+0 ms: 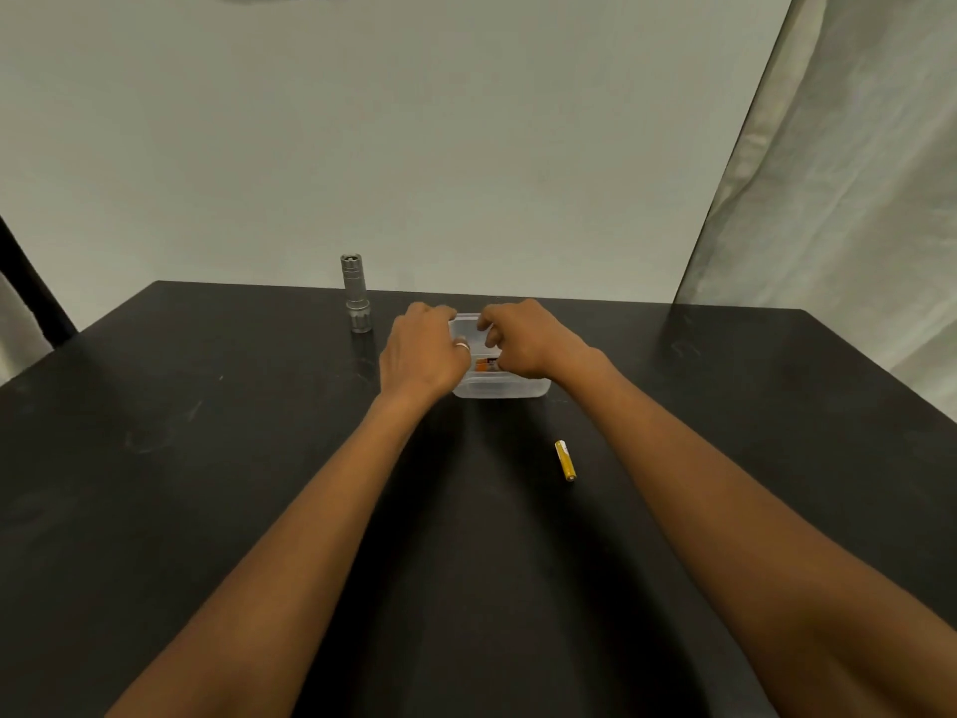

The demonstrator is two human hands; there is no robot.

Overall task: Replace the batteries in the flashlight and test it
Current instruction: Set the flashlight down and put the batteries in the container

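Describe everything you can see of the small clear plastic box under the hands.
The small clear plastic box is rectangular with rounded corners, translucent, sitting flat on the black table near its middle. Something orange and black shows inside. The left hand grips its left side, the right hand curls fingers over its top. Whether a lid is seated is hidden.

Your table (pixel 207 458) is matt black with faint pale scuffs; on it, a silver-grey flashlight (pixel 356 295) and a yellow battery (pixel 565 460) with a white band. Your container (pixel 499 388) is colourless and translucent, showing orange-and-black items (pixel 486 363) inside.
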